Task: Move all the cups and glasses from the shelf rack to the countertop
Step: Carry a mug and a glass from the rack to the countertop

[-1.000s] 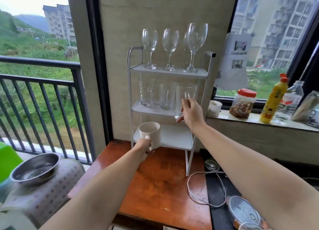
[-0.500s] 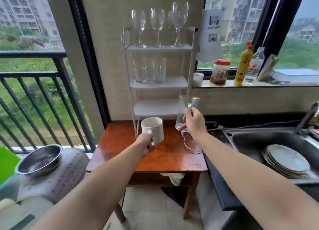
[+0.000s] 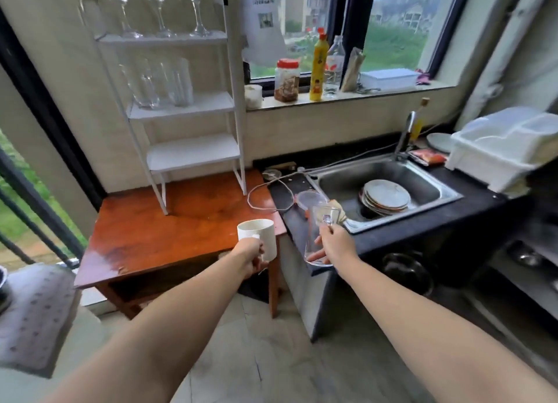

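My left hand (image 3: 250,256) grips a white mug (image 3: 260,236) by its handle, held upright over the right corner of the wooden table (image 3: 151,239). A clear glass mug (image 3: 320,228) hangs from my right hand (image 3: 333,245), which holds its handle above the front edge of the dark countertop (image 3: 389,241). The white shelf rack (image 3: 193,100) stands at the back of the table. Three wine glasses (image 3: 160,13) remain on its top shelf and clear glass mugs (image 3: 160,84) on the middle shelf. The bottom shelf holds nothing.
A steel sink (image 3: 389,185) with stacked plates (image 3: 385,195) sits in the countertop. A white cable (image 3: 262,197) loops across the table edge beside a clear lid (image 3: 308,197). A white dish rack (image 3: 501,145) stands right of the sink; jars and bottles (image 3: 318,67) line the windowsill.
Both hands pulled back from the rack and moved right with their cups; the view swung right and down, bringing the sink and countertop into sight.
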Demonstrator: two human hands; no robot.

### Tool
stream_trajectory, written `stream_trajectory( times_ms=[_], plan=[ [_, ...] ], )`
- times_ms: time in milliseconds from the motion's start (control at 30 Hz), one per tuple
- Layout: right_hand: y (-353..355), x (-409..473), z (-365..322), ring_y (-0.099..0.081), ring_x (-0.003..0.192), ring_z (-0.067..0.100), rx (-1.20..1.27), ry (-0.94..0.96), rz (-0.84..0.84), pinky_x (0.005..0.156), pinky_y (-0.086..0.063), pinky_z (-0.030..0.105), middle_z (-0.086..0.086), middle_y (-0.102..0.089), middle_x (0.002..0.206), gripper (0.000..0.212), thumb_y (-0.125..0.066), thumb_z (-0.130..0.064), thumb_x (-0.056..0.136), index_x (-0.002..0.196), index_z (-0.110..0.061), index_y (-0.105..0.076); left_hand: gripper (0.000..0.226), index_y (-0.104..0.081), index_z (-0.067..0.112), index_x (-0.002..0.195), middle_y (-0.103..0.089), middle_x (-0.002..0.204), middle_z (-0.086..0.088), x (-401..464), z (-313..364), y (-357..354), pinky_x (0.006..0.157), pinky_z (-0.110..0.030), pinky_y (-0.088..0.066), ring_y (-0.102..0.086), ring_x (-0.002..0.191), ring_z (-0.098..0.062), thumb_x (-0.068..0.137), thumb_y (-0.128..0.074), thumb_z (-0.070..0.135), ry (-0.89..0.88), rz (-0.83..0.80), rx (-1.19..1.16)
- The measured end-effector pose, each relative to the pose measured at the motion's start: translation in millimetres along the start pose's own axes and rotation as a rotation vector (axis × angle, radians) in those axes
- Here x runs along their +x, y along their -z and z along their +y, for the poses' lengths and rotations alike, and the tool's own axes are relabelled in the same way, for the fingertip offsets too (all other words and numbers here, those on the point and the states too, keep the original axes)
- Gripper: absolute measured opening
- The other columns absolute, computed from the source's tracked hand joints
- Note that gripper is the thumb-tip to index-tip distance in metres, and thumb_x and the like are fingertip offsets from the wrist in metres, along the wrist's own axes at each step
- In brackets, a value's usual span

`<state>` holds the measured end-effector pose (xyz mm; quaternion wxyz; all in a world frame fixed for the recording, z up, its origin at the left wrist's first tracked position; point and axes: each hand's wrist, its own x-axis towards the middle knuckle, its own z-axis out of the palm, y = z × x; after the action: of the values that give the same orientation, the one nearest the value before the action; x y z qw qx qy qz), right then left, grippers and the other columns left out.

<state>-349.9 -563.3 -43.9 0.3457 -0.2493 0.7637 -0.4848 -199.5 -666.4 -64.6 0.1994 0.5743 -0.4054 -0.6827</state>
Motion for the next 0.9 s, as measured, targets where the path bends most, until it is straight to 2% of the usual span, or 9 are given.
stream_trajectory(
  times_ms=[67,133,233,367,467,567,700,833,900],
  plan=[
    [36,-9,22,-0.064,0.036,0.021,0.097,-0.085,0.026,0.029,-0.036,0.015,0.008,-0.055,0.071,0.034,-0.036,-0.033,0.099,0.082,-0.008,-0.05,0.03,-0.041,0.014,0.068,-0.036,0.064,-0.002,-11,-13,-36,0.029,-0.008,-0.032,-0.025,0.046,-0.01,0.094,-0.03,0.003,-0.005,-0.035,0.024],
    [80,-22,44,-0.068,0.046,0.024,0.154,-0.184,0.079,0.031,-0.039,0.016,0.008,-0.057,0.074,0.039,-0.039,-0.043,0.097,0.088,-0.008,-0.052,0.03,-0.041,0.015,0.068,-0.037,0.063,-0.001,-27,-31,-79,0.033,-0.014,-0.036,-0.026,0.043,-0.01,0.095,-0.03,0.004,-0.001,-0.088,0.046],
    [140,-43,78,-0.071,0.056,0.025,0.177,-0.295,0.143,0.033,-0.04,0.016,0.006,-0.063,0.081,0.044,-0.039,-0.052,0.095,0.087,-0.011,-0.053,0.03,-0.042,0.016,0.069,-0.039,0.065,-0.001,-54,-54,-140,0.039,-0.02,-0.041,-0.029,0.048,-0.012,0.095,-0.032,0.008,0.016,-0.145,0.087],
    [226,-83,134,-0.067,0.043,0.024,0.216,-0.349,0.247,0.032,-0.039,0.015,0.007,-0.064,0.077,0.04,-0.045,-0.048,0.093,0.076,-0.013,-0.052,0.03,-0.042,0.014,0.069,-0.04,0.069,-0.004,-100,-95,-226,0.051,-0.025,-0.043,-0.04,0.06,-0.017,0.093,-0.03,0.0,0.05,-0.253,0.145],
    [284,-115,175,-0.064,0.035,0.023,0.236,-0.403,0.327,0.031,-0.04,0.016,0.007,-0.064,0.072,0.037,-0.049,-0.043,0.09,0.076,-0.01,-0.053,0.035,-0.04,0.014,0.069,-0.039,0.067,-0.004,-135,-132,-285,0.059,-0.027,-0.05,-0.041,0.059,-0.017,0.09,-0.024,-0.008,0.051,-0.355,0.233],
    [344,-150,219,-0.061,0.032,0.023,0.312,-0.507,0.433,0.032,-0.04,0.015,0.005,-0.062,0.071,0.035,-0.048,-0.041,0.09,0.074,-0.01,-0.048,0.039,-0.04,0.014,0.064,-0.039,0.065,-0.002,-169,-174,-347,0.04,-0.015,-0.04,-0.042,0.058,-0.015,0.089,-0.023,-0.011,0.077,-0.446,0.332],
    [417,-199,270,-0.062,0.033,0.024,0.451,-0.609,0.621,0.029,-0.038,0.014,0.004,-0.061,0.074,0.038,-0.041,-0.042,0.095,0.075,-0.011,-0.046,0.037,-0.044,0.012,0.068,-0.04,0.068,-0.002,-209,-221,-427,0.041,-0.022,-0.043,-0.041,0.061,-0.013,0.089,-0.025,-0.011,0.131,-0.529,0.489],
    [477,-243,309,-0.063,0.034,0.022,0.556,-0.683,0.804,0.027,-0.032,0.012,0.003,-0.06,0.073,0.04,-0.04,-0.045,0.096,0.075,-0.012,-0.049,0.031,-0.046,0.013,0.07,-0.042,0.066,-0.003,-239,-257,-494,0.053,-0.03,-0.047,-0.039,0.057,-0.012,0.092,-0.03,-0.002,0.147,-0.647,0.606],
    [506,-261,328,-0.063,0.033,0.02,0.572,-0.713,0.889,0.029,-0.031,0.011,0.002,-0.06,0.074,0.039,-0.041,-0.046,0.096,0.077,-0.012,-0.05,0.029,-0.045,0.013,0.07,-0.042,0.066,-0.003,-252,-272,-530,0.042,-0.025,-0.049,-0.037,0.055,-0.013,0.092,-0.032,0.0,0.142,-0.711,0.678]
  ],
)
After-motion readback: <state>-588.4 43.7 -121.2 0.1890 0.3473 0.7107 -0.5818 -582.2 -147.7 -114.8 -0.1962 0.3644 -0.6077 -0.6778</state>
